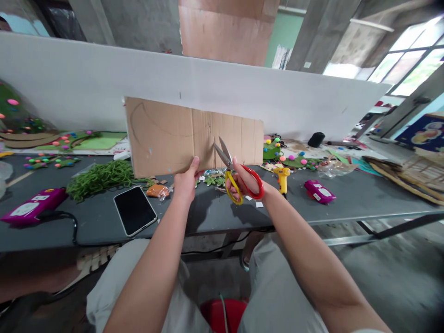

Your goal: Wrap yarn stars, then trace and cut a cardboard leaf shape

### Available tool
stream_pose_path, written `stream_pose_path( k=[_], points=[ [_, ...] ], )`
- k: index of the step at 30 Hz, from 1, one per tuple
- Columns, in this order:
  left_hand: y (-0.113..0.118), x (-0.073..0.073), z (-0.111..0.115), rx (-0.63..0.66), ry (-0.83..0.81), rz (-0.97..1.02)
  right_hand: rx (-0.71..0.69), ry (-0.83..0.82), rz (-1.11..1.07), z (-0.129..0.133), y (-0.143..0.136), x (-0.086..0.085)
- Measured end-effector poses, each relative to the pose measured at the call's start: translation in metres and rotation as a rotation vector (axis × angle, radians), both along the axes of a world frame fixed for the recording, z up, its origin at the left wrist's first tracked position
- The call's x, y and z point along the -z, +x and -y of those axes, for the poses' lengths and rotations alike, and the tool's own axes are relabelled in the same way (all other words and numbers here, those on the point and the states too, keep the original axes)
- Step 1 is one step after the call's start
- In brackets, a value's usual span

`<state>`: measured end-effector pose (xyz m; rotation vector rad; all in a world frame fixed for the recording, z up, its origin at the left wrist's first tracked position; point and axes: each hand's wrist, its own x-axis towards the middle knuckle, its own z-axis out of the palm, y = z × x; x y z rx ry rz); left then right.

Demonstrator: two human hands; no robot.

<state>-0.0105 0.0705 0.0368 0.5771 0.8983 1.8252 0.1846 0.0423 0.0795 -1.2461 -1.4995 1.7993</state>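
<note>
A flat brown cardboard sheet with a faint curved pencil line stands raised above the table before me. My left hand grips its lower edge near the middle, thumb on the near face. In my right hand is a pair of scissors with one red and one yellow handle. The blades are parted and point up and left, in front of the cardboard; whether they touch it I cannot tell. The right fingers also lie close to the cardboard's lower edge, and part of them is hidden by the handles.
On the grey table lie a phone, green yarn, an orange packet, a yellow glue gun and purple packs on both sides. A white board stands behind. Leafy pieces with coloured pom-poms lie at the back.
</note>
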Motion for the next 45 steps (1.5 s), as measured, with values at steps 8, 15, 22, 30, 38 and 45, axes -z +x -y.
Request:
stream_pose_path(
  k=[8, 15, 22, 30, 38, 45],
  points=[
    [0.0, 0.005, 0.0, 0.033, -0.007, -0.081, 0.041, -0.054, 0.037, -0.003, 0.001, 0.0],
    [0.005, 0.011, 0.002, 0.106, -0.02, -0.138, 0.178, -0.002, 0.064, -0.008, -0.006, 0.004],
    [0.012, 0.003, 0.007, 0.15, 0.0, -0.098, 0.321, 0.127, 0.05, -0.008, -0.026, 0.017],
    [0.016, 0.007, 0.009, 0.217, -0.013, -0.049, 0.369, 0.186, 0.095, -0.008, -0.028, 0.021],
    [0.017, 0.007, 0.009, 0.25, -0.038, -0.015, 0.409, 0.291, 0.195, -0.014, -0.032, 0.037],
    [0.017, 0.013, 0.005, 0.251, -0.05, 0.013, 0.449, 0.39, 0.239, -0.016, -0.037, 0.047]
  ],
)
